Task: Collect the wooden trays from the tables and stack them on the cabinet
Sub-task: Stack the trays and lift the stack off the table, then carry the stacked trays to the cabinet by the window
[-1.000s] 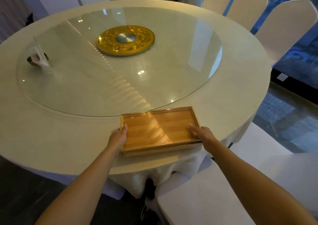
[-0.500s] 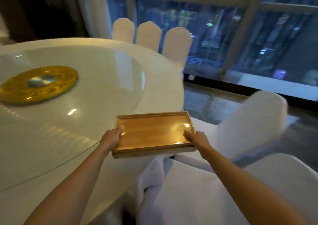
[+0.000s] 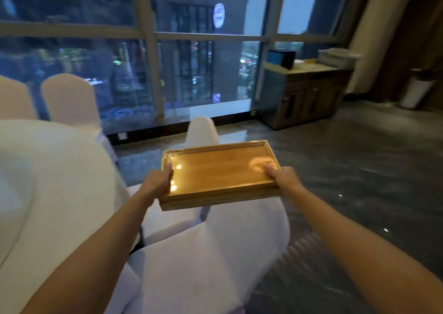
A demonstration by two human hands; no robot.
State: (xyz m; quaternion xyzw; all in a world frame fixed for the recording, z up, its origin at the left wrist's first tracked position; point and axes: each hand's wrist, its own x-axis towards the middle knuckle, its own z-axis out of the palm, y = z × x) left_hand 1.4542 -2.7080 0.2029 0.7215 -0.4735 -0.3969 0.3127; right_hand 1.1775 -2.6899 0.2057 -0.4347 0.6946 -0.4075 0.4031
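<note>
1. Left hand (image 3: 157, 183) gripped the wooden tray's (image 3: 215, 173) left edge, thumb on top.
2. Between both hands, the tray hung in the air over a white chair (image 3: 215, 253), nearly flat.
3. Right hand (image 3: 284, 177) pinched its right edge.
4. Far right, the cabinet (image 3: 309, 95) stood by the window (image 3: 182, 49).

Left hand (image 3: 157, 184): arm extended forward, thumb on top, fingers curled under, gripping. Right hand (image 3: 285, 177): arm extended forward, thumb on top, gripping. Both arms bare, level, apart.
</note>
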